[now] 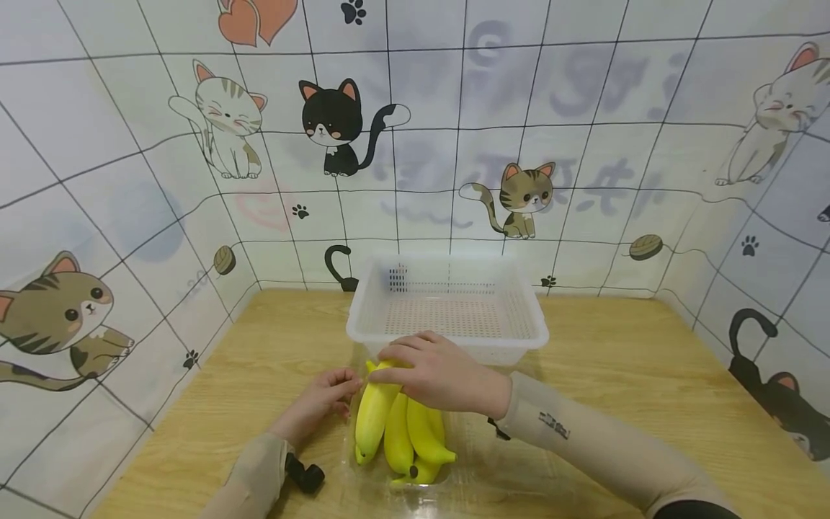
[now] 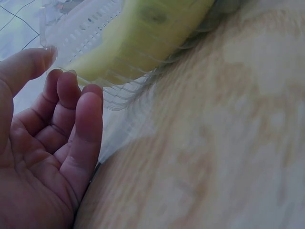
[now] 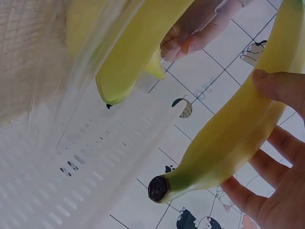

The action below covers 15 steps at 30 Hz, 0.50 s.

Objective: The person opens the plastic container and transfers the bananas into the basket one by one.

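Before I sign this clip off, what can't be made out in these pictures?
- Exact banana count: in the head view the bananas overlap, and the right hand covers upper ends.
- Held banana: far end cut off at the right wrist view's upper right corner.
- Whether the left hand pinches the clear tray: left wrist view, transparent rim lost against fingertips.
- Sleeve mark: too small in head view.

On my remote feed, head cam shows a wood-grain tabletop, bounded by white L wall, rear wall and R wall. Wall covering: dark-line grid (lines wavy in places) w/ cartoon cats, paw prints, yarn balls, etc. I note faint grey-violet lettering on rear wall. Lighting: soft, diffuse.
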Each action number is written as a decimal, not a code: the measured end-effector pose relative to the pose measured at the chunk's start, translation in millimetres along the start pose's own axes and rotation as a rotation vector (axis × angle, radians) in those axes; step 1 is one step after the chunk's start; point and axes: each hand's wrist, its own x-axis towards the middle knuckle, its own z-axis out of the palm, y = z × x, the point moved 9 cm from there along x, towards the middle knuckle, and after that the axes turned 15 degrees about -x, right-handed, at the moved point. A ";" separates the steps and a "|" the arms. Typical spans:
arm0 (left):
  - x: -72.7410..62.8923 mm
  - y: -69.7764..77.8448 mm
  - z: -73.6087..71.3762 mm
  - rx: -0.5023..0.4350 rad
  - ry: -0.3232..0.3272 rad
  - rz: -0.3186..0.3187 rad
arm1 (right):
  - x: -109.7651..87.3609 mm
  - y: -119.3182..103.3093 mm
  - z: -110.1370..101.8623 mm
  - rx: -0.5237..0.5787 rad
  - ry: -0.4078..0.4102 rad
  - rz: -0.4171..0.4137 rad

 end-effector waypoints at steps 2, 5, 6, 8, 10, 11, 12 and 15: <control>-0.5 -1.4 -0.6 -0.003 0.009 -0.008 | -0.5 0.1 -1.8 0.000 0.005 0.000; -0.7 -2.9 -2.0 -0.007 0.023 -0.013 | -0.8 1.0 -4.5 0.000 0.017 0.001; -0.5 -3.5 -2.4 -0.007 0.025 -0.015 | -0.7 1.3 -5.4 0.001 0.016 0.002; -0.4 -4.1 -3.4 -0.002 0.032 -0.017 | -0.9 2.3 -6.3 0.003 0.008 0.004; 0.0 -4.4 -3.8 0.002 0.035 -0.015 | -1.2 3.3 -6.3 0.002 -0.003 0.006; 0.3 -4.4 -3.7 0.001 0.035 -0.015 | -1.4 3.9 -5.9 -0.001 -0.010 0.006; 0.5 -4.4 -3.6 -0.003 0.035 -0.014 | -1.5 4.6 -6.2 -0.002 -0.013 0.008; 1.2 -4.0 -2.8 -0.009 0.032 -0.009 | -1.8 6.9 -6.9 0.000 -0.018 0.016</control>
